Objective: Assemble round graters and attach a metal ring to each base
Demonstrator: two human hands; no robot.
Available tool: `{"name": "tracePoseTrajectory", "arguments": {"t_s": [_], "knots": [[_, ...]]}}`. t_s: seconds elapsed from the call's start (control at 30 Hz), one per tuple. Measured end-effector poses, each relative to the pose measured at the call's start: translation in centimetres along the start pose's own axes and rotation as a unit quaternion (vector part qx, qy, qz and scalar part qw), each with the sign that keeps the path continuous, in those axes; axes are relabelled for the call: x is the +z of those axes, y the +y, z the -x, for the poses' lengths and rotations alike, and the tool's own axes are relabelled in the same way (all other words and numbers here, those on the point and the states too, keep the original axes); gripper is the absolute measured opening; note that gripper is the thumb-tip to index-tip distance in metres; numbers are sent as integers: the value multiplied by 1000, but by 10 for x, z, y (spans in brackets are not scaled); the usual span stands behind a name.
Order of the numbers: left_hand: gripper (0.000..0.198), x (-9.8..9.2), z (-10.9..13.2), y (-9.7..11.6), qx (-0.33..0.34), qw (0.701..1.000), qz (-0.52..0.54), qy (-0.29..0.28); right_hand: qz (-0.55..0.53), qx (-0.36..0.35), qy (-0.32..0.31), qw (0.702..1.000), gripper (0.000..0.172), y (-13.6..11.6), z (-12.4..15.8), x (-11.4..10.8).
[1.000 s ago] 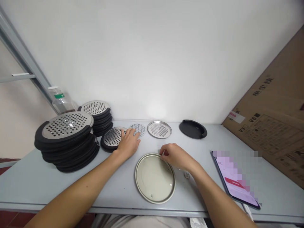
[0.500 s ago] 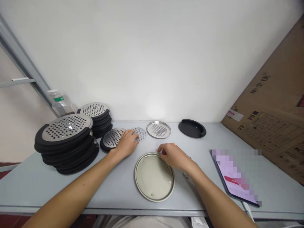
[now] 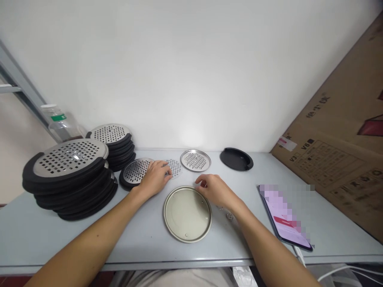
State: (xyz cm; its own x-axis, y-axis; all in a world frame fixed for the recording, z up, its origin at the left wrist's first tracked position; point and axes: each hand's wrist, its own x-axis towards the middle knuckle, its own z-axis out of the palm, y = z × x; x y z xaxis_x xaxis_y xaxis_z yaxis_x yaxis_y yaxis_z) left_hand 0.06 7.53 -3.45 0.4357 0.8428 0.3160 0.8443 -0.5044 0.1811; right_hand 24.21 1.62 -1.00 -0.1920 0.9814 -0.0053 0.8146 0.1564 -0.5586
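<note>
My left hand [image 3: 154, 178] lies flat with its fingertips on a thin perforated metal disc [image 3: 174, 167]. Its side touches a black-rimmed steel grater lid [image 3: 135, 170], which sits just left of the disc. My right hand [image 3: 214, 189] hangs loosely curled just beyond the far rim of a round, pale metal pan [image 3: 187, 214] and holds nothing. Beyond the pan lies a perforated steel plate [image 3: 195, 160] with a raised rim. A black plastic round base [image 3: 236, 159] with a notched edge sits to its right. A small metal fitting [image 3: 229, 215] lies under my right wrist.
Two stacks of black-rimmed grater lids [image 3: 70, 175] stand at the table's left, with a plastic jar [image 3: 61, 126] behind. A phone [image 3: 284, 217] with a blurred screen lies right. A cardboard box [image 3: 329, 147] leans at the right, beside a white wall.
The whole scene has shifted left and slightly up in view as my head turned. My right hand has drawn back from the pan's rim; my left hand stays on the disc.
</note>
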Motion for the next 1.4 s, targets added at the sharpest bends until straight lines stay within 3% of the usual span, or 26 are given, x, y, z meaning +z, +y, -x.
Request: {"name": "tracePoseTrajectory", "arguments": {"t_s": [0.13,0.6,0.67,0.77,0.87,0.97,1.07,1.27,1.4], "knots": [[13,2,1,1,1,1000,3,0,20,5,-30,999,19,2,2,0],[13,-13,7,16,41,998,37,21,23,12,-34,999,21,0,2,3],[14,-21,13,21,51,997,59,26,14,11,-21,1000,23,1,0,3],[16,-34,23,30,69,991,109,28,-11,8,51,999,26,3,-4,1],[14,-44,34,42,106,983,151,1,-95,28,112,989,30,4,-9,-3],[12,-52,43,56,150,970,186,-50,-201,59,117,971,36,6,-13,-7],[13,-58,49,67,176,957,206,-103,-235,70,111,963,40,11,-16,-10],[17,-57,54,67,224,963,104,-107,-115,53,132,983,35,15,-16,-10],[17,-54,58,65,227,965,67,-117,-45,22,98,994,29,11,-12,-6]]}}
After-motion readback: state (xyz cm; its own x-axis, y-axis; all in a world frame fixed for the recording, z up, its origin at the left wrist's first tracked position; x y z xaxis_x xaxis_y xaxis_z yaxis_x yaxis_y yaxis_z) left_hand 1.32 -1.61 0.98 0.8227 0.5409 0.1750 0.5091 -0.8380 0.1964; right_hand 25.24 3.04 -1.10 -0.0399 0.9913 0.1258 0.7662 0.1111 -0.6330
